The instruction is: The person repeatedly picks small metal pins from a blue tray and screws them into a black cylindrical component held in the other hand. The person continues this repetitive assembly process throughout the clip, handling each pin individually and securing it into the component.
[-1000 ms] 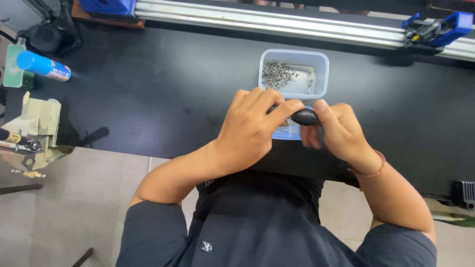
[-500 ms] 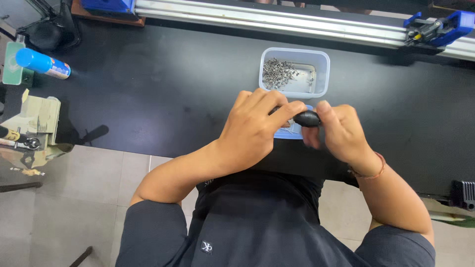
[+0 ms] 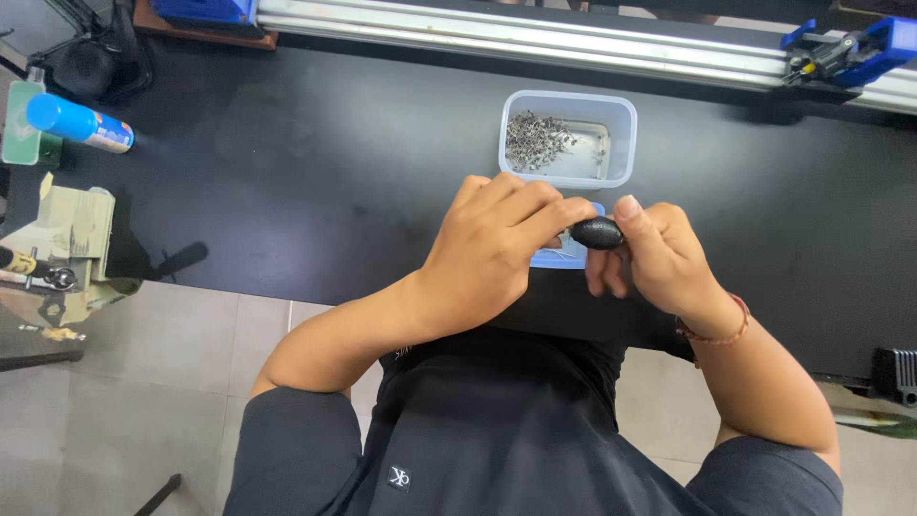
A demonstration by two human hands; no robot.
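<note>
Both hands meet over the worktop (image 3: 315, 172) edge. Right hand (image 3: 659, 258): grip closed on a small black oval part (image 3: 597, 232), thumb on top. Left hand (image 3: 497, 248): fingers curled, tips pinching the part's left end. Blue lid (image 3: 564, 256) just beneath. Clear tub (image 3: 567, 139) w/ small metal bits just beyond. Blue spray can (image 3: 76, 122) far left.

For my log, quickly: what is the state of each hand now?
Left hand: closed on the black handle.
Right hand: closed on the same handle.
</note>
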